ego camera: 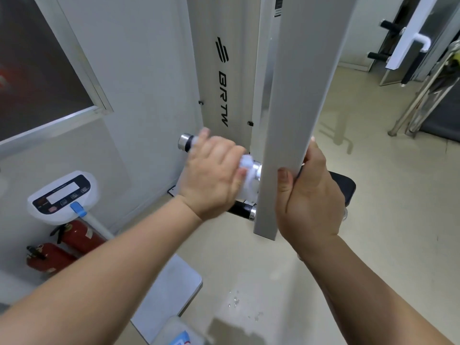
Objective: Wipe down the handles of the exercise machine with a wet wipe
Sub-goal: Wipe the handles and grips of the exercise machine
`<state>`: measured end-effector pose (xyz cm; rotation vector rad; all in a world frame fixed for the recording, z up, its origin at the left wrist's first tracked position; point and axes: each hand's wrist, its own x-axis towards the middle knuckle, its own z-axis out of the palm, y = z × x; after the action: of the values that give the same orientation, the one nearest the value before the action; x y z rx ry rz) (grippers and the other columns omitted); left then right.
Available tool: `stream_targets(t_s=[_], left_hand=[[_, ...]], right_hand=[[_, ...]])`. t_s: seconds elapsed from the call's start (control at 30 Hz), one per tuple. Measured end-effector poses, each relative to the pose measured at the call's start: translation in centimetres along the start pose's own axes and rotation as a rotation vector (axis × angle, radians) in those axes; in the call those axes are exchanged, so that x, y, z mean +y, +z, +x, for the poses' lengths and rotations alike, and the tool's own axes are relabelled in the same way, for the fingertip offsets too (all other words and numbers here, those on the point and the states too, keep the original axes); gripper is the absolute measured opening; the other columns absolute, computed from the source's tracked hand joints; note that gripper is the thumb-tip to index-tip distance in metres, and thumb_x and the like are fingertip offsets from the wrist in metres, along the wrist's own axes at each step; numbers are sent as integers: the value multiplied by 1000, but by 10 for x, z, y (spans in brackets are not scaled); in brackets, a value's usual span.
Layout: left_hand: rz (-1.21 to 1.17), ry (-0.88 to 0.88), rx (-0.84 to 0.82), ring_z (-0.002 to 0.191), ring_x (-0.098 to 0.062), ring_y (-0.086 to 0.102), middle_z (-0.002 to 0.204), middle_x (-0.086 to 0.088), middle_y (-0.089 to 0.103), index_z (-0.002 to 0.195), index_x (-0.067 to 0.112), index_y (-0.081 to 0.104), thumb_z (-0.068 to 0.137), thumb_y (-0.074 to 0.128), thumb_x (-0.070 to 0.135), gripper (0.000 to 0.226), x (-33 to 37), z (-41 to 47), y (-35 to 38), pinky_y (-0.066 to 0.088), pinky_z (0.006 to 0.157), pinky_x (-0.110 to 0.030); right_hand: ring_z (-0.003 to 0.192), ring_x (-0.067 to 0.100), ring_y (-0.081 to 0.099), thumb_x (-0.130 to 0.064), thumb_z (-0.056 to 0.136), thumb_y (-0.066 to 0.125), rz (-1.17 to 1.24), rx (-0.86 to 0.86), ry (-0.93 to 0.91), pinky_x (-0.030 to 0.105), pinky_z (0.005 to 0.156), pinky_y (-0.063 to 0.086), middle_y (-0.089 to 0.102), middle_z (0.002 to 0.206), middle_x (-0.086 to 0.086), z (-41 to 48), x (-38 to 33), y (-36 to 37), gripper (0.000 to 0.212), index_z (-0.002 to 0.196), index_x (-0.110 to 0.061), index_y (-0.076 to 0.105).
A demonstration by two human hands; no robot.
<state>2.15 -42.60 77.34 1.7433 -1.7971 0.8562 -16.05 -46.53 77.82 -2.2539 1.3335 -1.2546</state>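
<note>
A short horizontal handle (185,143) with a chrome end cap sticks out to the left from the machine's grey swing arm (288,120). My left hand (211,175) wraps round this handle with a white wet wipe (247,180) bunched under the fingers. My right hand (311,195) grips the lower end of the grey arm, thumb on its front face. A second, black handle (242,210) with a chrome cap pokes out just below my left hand.
The white machine column marked BRTW (224,95) stands behind. A standing scale's display head (62,195) and two red fire extinguishers (64,247) sit at the lower left. A black padded seat (346,188) is behind my right hand. Water drops (236,300) spot the floor.
</note>
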Motion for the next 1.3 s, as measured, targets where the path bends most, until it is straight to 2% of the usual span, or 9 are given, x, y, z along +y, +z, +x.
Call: stream_targets(t_s=[0.2, 0.37, 0.5, 0.57, 0.7, 0.87, 1.0, 1.13, 1.3], left_hand=[[28, 230, 26, 102, -30, 58, 112, -7, 67, 124, 12, 60, 101, 41, 30, 35, -19, -1, 4, 41, 99, -43], [76, 77, 12, 101, -34, 56, 107, -11, 65, 116, 9, 64, 101, 31, 40, 47, -57, -2, 3, 36, 105, -47], [-19, -127, 58, 129, -35, 49, 125, -13, 63, 127, 6, 61, 102, 28, 42, 55, 5, -10, 22, 20, 119, -55], [-58, -61, 50, 138, -33, 44, 135, -12, 60, 137, 7, 53, 103, 27, 40, 54, 29, -16, 27, 16, 121, -55], [20, 77, 56, 133, -29, 49, 132, -9, 65, 135, 12, 55, 104, 26, 40, 50, -13, -12, 21, 23, 118, -48], [32, -74, 58, 109, -30, 51, 107, -10, 64, 111, 9, 65, 100, 30, 39, 47, -32, -2, 14, 19, 119, -48], [-13, 19, -13, 128, -34, 50, 126, -12, 64, 132, 8, 55, 100, 32, 39, 50, 16, -9, 20, 15, 120, -52], [90, 209, 6, 125, -33, 59, 129, -10, 66, 139, 12, 51, 101, 36, 38, 49, -26, -8, 17, 29, 114, -50], [145, 66, -9, 140, -37, 42, 142, -17, 56, 144, 3, 46, 100, 35, 42, 59, -52, -14, 12, 14, 122, -56]], right_hand=[[95, 33, 65, -61, 91, 24, -1, -35, -14, 38, 71, 46, 68, 121, 3, 1, 1, -5, 76, 154, -18, 32], [95, 32, 63, -58, 92, 25, -2, -23, -6, 39, 72, 46, 66, 122, 2, 4, 0, -2, 74, 154, -18, 29], [90, 34, 65, -54, 95, 28, -9, 2, -10, 36, 70, 42, 68, 118, 7, 6, 1, 3, 72, 152, -11, 33], [91, 33, 66, -54, 95, 28, -4, -9, -15, 38, 70, 46, 68, 119, 7, 6, 2, 2, 72, 152, -10, 34], [94, 32, 65, -57, 95, 26, 2, -15, -26, 39, 72, 48, 68, 119, 5, 5, 3, -1, 73, 153, -14, 32], [91, 31, 65, -58, 96, 25, -19, 10, -28, 32, 70, 39, 68, 117, 5, 5, 0, 4, 72, 153, -15, 30], [89, 33, 65, -57, 95, 27, -19, 14, -22, 34, 68, 41, 68, 116, 8, 7, 7, 1, 73, 151, -10, 33], [92, 31, 65, -57, 95, 27, -23, -9, -51, 33, 68, 40, 68, 117, 4, 4, 8, -1, 71, 152, -15, 30], [93, 34, 65, -56, 96, 27, -17, -1, -48, 38, 72, 46, 68, 121, 7, 5, 2, 5, 72, 154, -14, 29]])
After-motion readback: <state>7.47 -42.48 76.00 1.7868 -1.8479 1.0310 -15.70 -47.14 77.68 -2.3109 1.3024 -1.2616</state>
